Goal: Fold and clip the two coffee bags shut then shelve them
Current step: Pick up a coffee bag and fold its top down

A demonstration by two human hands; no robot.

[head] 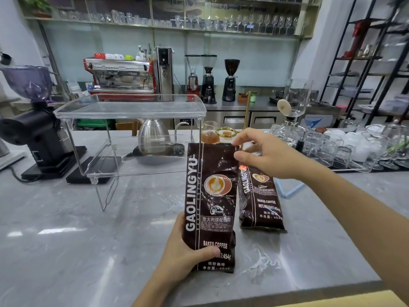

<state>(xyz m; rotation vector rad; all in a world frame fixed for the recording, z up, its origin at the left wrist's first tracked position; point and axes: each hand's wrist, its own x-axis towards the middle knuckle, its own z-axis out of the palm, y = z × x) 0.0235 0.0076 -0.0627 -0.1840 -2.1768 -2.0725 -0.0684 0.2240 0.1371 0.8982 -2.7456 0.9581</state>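
We hold the near coffee bag [210, 202] upright over the grey counter [77, 229], to the right of the clear acrylic shelf [130, 111] and nearer to us than it. Our left hand [186, 247] is wrapped around the bag's lower part, thumb across the front. Our right hand [263, 154] pinches the bag's top right corner between thumb and forefinger (the other fingers are loosely curled). The second coffee bag [261, 200] rests on the counter just to the right of the held bag, farther from the shelf; whether it stands or leans we cannot tell, as our right hand covers its top.
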